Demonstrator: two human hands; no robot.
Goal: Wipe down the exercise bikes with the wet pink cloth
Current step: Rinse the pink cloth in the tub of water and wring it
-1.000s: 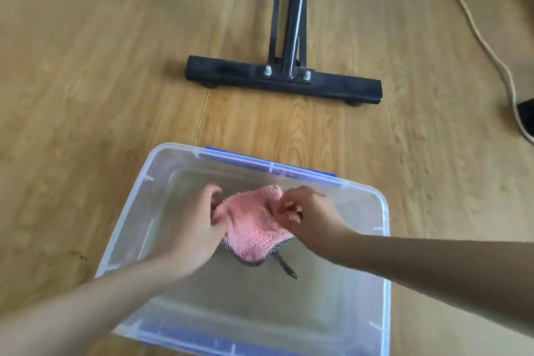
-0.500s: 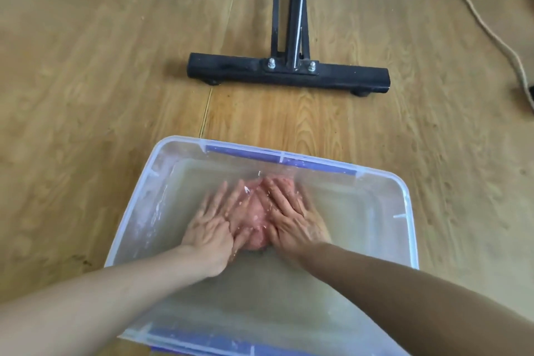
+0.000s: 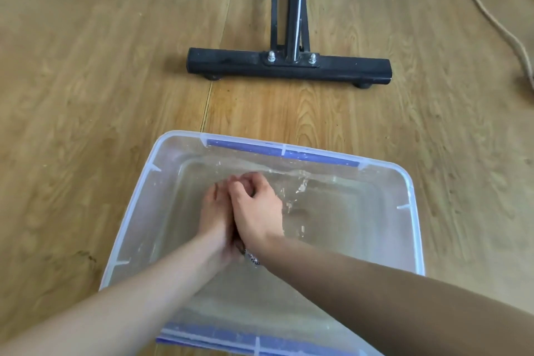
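Inside the water-filled clear bin (image 3: 143, 211), lower centre, the left hand (image 3: 215, 212) is lying against the right, its grasp hidden. The pink cloth (image 3: 252, 258) is peeking out between the wrists. The right hand (image 3: 257, 211) is clenching it. The exercise bike (image 3: 289, 65) is standing above.

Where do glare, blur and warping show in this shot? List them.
Head view: white glints on the splashing water in the tub, by the right hand. That hand and the left hand are slightly motion-blurred. A bright streak runs down the bike's post. The wide lens slightly bends the floor boards.
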